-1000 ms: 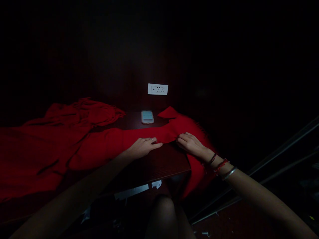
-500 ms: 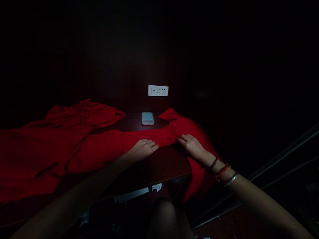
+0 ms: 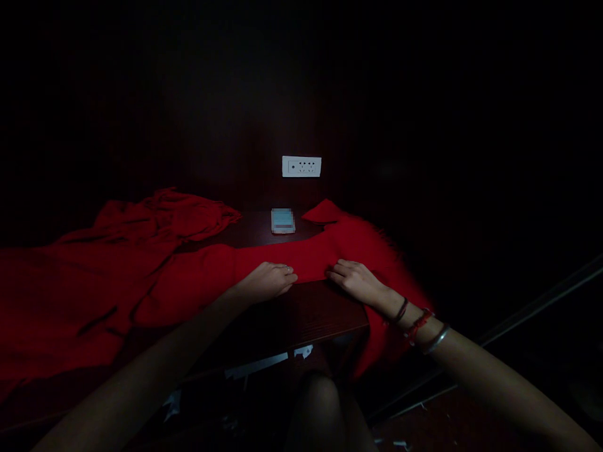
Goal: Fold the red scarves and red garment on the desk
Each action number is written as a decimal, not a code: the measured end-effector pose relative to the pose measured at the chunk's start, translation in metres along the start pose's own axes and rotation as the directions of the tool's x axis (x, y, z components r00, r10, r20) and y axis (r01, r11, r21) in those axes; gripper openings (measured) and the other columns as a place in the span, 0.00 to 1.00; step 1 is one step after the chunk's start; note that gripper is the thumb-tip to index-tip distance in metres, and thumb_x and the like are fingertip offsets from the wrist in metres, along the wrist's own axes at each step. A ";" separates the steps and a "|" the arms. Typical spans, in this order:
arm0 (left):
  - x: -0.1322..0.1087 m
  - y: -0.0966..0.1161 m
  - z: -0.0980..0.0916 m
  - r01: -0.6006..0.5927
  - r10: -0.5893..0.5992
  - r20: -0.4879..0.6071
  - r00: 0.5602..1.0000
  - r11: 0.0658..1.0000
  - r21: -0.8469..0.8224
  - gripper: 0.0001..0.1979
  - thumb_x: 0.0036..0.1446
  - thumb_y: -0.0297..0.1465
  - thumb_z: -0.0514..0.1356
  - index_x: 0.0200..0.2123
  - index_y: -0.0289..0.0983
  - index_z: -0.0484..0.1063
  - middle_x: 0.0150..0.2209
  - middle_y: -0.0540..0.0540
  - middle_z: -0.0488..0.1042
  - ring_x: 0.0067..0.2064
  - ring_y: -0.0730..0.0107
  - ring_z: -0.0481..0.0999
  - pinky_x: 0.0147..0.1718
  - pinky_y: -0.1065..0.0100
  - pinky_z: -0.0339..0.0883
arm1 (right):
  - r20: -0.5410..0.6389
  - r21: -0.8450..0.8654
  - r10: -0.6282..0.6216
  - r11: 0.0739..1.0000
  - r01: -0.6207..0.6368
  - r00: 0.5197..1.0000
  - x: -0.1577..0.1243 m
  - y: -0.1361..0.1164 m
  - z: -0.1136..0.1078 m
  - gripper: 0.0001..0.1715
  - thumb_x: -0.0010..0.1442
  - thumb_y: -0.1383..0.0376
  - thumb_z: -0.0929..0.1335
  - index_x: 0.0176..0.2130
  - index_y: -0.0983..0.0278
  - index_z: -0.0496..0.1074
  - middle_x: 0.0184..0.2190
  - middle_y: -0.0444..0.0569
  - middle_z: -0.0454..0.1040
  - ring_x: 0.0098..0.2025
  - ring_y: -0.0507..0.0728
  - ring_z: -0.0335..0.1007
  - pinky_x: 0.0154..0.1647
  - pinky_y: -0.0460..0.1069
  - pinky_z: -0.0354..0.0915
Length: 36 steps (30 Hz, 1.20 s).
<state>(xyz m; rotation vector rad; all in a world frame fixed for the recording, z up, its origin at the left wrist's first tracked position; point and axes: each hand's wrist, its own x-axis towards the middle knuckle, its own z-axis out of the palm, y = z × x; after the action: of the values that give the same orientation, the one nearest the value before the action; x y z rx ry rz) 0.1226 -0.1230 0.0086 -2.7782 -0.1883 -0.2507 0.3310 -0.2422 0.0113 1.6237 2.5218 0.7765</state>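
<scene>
A long red cloth [image 3: 198,276] lies across a dark wooden table [image 3: 301,314] and spreads in folds to the left. My left hand [image 3: 268,280] rests on the cloth's near edge with its fingers curled on the fabric. My right hand [image 3: 355,280] lies on the same edge a little to the right, fingers bent and pressing the cloth, with bracelets on the wrist. The cloth's right end hangs over the table's right side.
A small pale phone-like object [image 3: 282,221] lies at the back of the table. A white wall socket [image 3: 301,166] is above it. My knee [image 3: 320,408] shows below the table's front edge. The room is very dark; slanted rails run at the right.
Both hands have slid slightly towards me and closer together along the cloth's near edge. The cloth between them has shifted little.
</scene>
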 end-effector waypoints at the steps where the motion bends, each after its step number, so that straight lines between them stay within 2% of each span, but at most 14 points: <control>1: -0.001 -0.001 -0.002 0.002 -0.002 0.016 1.000 1.000 -0.005 0.05 0.54 0.30 0.50 0.30 0.38 0.64 0.32 0.49 0.69 0.34 0.70 0.69 0.28 0.72 0.59 | 0.006 -0.003 -0.011 1.000 0.011 1.000 -0.002 0.000 0.000 0.12 0.58 0.70 0.57 0.38 0.66 0.66 0.32 0.50 0.67 0.34 0.54 0.58 0.34 0.47 0.53; 6: -0.004 0.002 -0.007 0.001 -0.002 0.051 0.999 1.000 0.008 0.05 0.54 0.27 0.50 0.31 0.38 0.65 0.32 0.47 0.69 0.32 0.70 0.69 0.24 0.72 0.58 | 0.031 -0.017 -0.010 1.000 0.010 0.999 0.000 -0.010 -0.005 0.11 0.58 0.70 0.57 0.34 0.66 0.67 0.31 0.50 0.66 0.34 0.54 0.58 0.34 0.48 0.52; 12: -0.004 0.004 -0.003 0.054 -0.055 0.028 0.998 0.998 0.025 0.10 0.56 0.29 0.47 0.30 0.36 0.66 0.29 0.46 0.69 0.29 0.71 0.70 0.23 0.72 0.58 | -0.044 0.051 0.063 0.997 -0.061 0.997 0.032 -0.037 -0.010 0.14 0.58 0.63 0.57 0.40 0.68 0.65 0.34 0.53 0.67 0.38 0.56 0.57 0.38 0.51 0.50; 17: -0.007 0.001 -0.005 0.086 -0.087 0.030 0.996 0.995 0.046 0.10 0.56 0.30 0.47 0.30 0.36 0.66 0.29 0.46 0.70 0.28 0.70 0.71 0.23 0.72 0.58 | -0.015 -0.009 0.058 0.998 -0.058 0.998 0.047 -0.042 -0.006 0.11 0.57 0.69 0.57 0.35 0.67 0.67 0.33 0.51 0.68 0.36 0.55 0.58 0.37 0.51 0.49; 20: -0.008 0.001 -0.007 0.067 -0.070 0.044 0.997 0.996 0.066 0.09 0.56 0.29 0.47 0.30 0.36 0.66 0.28 0.46 0.71 0.28 0.70 0.71 0.22 0.72 0.58 | 0.016 -0.060 0.065 0.996 -0.064 0.998 0.034 -0.029 -0.007 0.10 0.56 0.71 0.58 0.34 0.68 0.67 0.32 0.52 0.68 0.35 0.55 0.59 0.38 0.51 0.49; 23: -0.008 0.000 -0.009 0.052 -0.058 0.064 0.996 0.995 0.086 0.10 0.56 0.28 0.47 0.30 0.36 0.66 0.27 0.46 0.71 0.27 0.68 0.71 0.21 0.72 0.57 | 0.052 -0.108 0.114 0.988 -0.108 0.992 0.010 -0.006 -0.009 0.09 0.55 0.72 0.59 0.33 0.68 0.68 0.31 0.52 0.69 0.35 0.55 0.59 0.39 0.52 0.49; 26: -0.007 0.000 -0.013 0.072 -0.079 0.092 0.993 0.994 0.083 0.12 0.57 0.30 0.46 0.29 0.36 0.67 0.26 0.46 0.71 0.27 0.69 0.71 0.21 0.72 0.57 | 0.067 -0.109 0.196 0.976 -0.188 0.978 -0.016 0.014 -0.013 0.10 0.56 0.70 0.59 0.31 0.68 0.68 0.29 0.52 0.69 0.34 0.55 0.59 0.39 0.52 0.48; 28: -0.007 0.000 -0.015 0.091 -0.099 0.108 0.989 0.993 0.078 0.12 0.57 0.30 0.45 0.29 0.36 0.67 0.27 0.45 0.71 0.27 0.69 0.71 0.22 0.72 0.58 | 0.039 -0.066 0.228 0.972 -0.225 0.973 -0.025 0.016 -0.017 0.12 0.57 0.66 0.58 0.33 0.67 0.68 0.30 0.52 0.69 0.36 0.56 0.59 0.41 0.53 0.48; 30: -0.006 0.001 -0.017 0.102 -0.111 0.119 0.987 0.992 0.077 0.13 0.56 0.31 0.45 0.29 0.36 0.67 0.27 0.45 0.71 0.27 0.68 0.71 0.22 0.71 0.58 | -0.011 -0.011 0.218 0.976 -0.218 0.976 -0.023 0.008 -0.021 0.16 0.57 0.61 0.58 0.40 0.67 0.66 0.35 0.53 0.68 0.39 0.57 0.58 0.43 0.54 0.48; 33: -0.006 0.003 -0.017 0.110 -0.118 0.121 0.986 0.991 0.070 0.12 0.56 0.31 0.45 0.30 0.36 0.67 0.28 0.45 0.72 0.28 0.66 0.72 0.23 0.70 0.59 | -0.075 0.025 0.160 0.987 -0.159 0.984 -0.003 -0.017 -0.019 0.24 0.55 0.56 0.59 0.46 0.68 0.62 0.40 0.55 0.66 0.43 0.59 0.55 0.46 0.56 0.46; 34: -0.006 0.003 -0.016 0.112 -0.119 0.121 0.985 0.992 0.065 0.12 0.56 0.31 0.45 0.30 0.37 0.67 0.28 0.45 0.72 0.28 0.66 0.72 0.23 0.70 0.59 | -0.086 0.021 0.146 0.989 -0.145 0.986 0.007 -0.025 -0.017 0.24 0.55 0.56 0.59 0.46 0.69 0.62 0.40 0.55 0.65 0.43 0.59 0.54 0.47 0.56 0.46; 36: -0.007 0.001 -0.014 0.110 -0.116 0.127 0.985 0.993 0.048 0.12 0.56 0.31 0.46 0.30 0.37 0.67 0.28 0.45 0.72 0.29 0.66 0.72 0.24 0.70 0.59 | -0.089 -0.006 0.131 0.991 -0.132 0.987 0.026 -0.037 -0.010 0.17 0.56 0.61 0.59 0.42 0.69 0.65 0.38 0.53 0.66 0.43 0.58 0.55 0.48 0.57 0.46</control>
<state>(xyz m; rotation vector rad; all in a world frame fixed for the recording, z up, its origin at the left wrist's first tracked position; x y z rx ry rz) 0.1135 -0.1294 0.0202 -2.7477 -0.3799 -0.0932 0.2855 -0.2356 0.0101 1.8064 2.4821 0.8932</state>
